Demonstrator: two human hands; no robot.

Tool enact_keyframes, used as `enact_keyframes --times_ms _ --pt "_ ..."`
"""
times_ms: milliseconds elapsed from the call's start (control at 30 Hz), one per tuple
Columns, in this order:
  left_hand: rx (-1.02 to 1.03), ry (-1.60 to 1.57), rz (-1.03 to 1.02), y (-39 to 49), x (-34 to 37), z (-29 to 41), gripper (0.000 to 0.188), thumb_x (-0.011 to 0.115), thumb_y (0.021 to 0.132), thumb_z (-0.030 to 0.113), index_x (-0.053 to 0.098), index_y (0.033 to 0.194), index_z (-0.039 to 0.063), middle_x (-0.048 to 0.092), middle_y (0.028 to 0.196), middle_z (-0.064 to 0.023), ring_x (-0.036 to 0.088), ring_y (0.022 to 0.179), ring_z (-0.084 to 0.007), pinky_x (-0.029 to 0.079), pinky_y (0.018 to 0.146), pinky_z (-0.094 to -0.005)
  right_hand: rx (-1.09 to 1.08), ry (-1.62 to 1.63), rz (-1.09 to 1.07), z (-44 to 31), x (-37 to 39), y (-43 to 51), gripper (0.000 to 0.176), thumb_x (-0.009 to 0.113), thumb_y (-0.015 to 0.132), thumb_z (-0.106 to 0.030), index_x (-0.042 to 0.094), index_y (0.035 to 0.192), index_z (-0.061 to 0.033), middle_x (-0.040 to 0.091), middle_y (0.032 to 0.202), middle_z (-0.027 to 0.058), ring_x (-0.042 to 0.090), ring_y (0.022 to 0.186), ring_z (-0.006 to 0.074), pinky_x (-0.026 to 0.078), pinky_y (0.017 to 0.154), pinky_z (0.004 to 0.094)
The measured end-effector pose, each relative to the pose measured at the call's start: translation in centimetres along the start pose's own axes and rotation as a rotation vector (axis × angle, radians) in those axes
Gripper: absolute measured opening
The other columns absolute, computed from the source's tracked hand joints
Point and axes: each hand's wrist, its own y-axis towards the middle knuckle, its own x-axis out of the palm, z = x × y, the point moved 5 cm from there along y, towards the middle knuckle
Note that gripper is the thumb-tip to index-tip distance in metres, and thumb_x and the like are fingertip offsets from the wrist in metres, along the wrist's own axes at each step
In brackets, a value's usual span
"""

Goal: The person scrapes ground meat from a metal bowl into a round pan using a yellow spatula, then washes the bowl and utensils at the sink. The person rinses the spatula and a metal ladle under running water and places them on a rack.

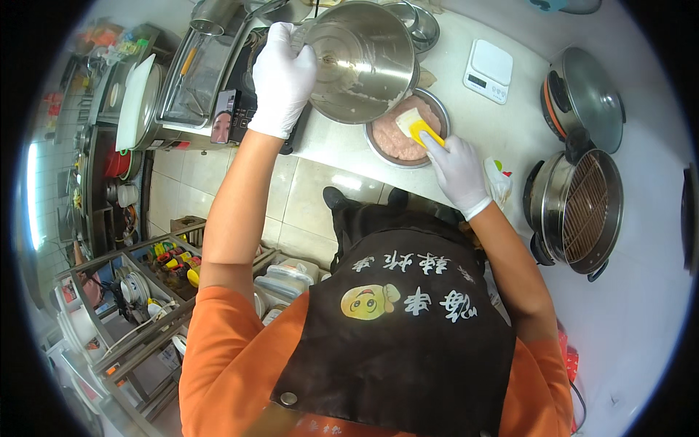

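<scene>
My gloved left hand grips the handle of a large stainless-steel pot, tilted so that its mouth leans over a metal bowl. Bits of pale paste cling to the inside of the pot. The bowl holds pink minced-meat paste and sits at the counter's near edge. In my gloved right hand is a scraper with a yellow handle and a pale blade. That blade is over the meat paste; whether it touches the paste I cannot tell.
A white digital kitchen scale stands on the white counter. Small metal bowls are behind the pot. Left are an induction cooker, a phone and a metal tray. Pans hang or rest at the right wall.
</scene>
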Motion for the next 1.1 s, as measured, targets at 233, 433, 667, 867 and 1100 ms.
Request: enact_keyframes --times_ms 233,433,667,867,1100 --pt "0.095 -0.04 -0.029 -0.1 -0.5 1.4 0.028 0.068 0.094 0.014 0.062 0.12 0.005 0.074 0.09 -0.0233 0.074 0.085 -0.0445 0.058 0.077 -0.051 0.088 0.081 0.123 -1.8 -4.9 4.7 0.04 0.065 0.105 -0.019 0.068 0.144 -0.0144 0.06 0.091 0.0132 0.062 0.082 0.0345 0.05 0.075 0.0473" --pt "0.202 -0.031 -0.09 -0.3 -1.0 4.4 0.027 0.069 0.094 0.016 0.061 0.119 0.006 0.074 0.089 -0.0234 0.073 0.087 -0.0465 0.058 0.076 -0.0527 0.003 -0.149 0.116 -2.1 -3.7 15.8 0.037 0.061 0.106 -0.019 0.066 0.142 -0.0133 0.064 0.097 0.0143 0.069 0.09 0.0348 0.057 0.078 0.0469" --pt "0.131 -0.029 -0.114 -0.4 -1.7 3.9 0.028 0.067 0.095 0.013 0.063 0.122 0.006 0.074 0.093 -0.0233 0.074 0.089 -0.0436 0.058 0.078 -0.0463 -0.028 -0.301 -0.218 -2.9 1.1 16.8 0.045 0.06 0.1 -0.01 0.066 0.143 -0.0159 0.07 0.105 0.0165 0.074 0.094 0.0358 0.059 0.084 0.0466" --pt "0.232 -0.014 -0.069 0.2 -3.5 5.0 0.027 0.069 0.093 0.009 0.061 0.118 0.005 0.072 0.093 -0.024 0.072 0.089 -0.0452 0.058 0.079 -0.0496 -0.087 -0.4 -0.1 -4.3 -1.4 17.6 0.033 0.06 0.1 -0.012 0.071 0.131 -0.0137 0.071 0.104 0.0144 0.074 0.092 0.0337 0.058 0.084 0.0452" --pt "0.284 -0.011 -0.156 0.0 -3.7 6.8 0.03 0.068 0.092 0.011 0.057 0.119 0.004 0.07 0.097 -0.0281 0.07 0.094 -0.0496 0.056 0.082 -0.0562 -0.09 -0.51 -0.263 -3.4 -0.5 19.3 0.027 0.058 0.098 -0.011 0.077 0.118 -0.008 0.075 0.101 0.0163 0.075 0.092 0.0346 0.059 0.081 0.0446"
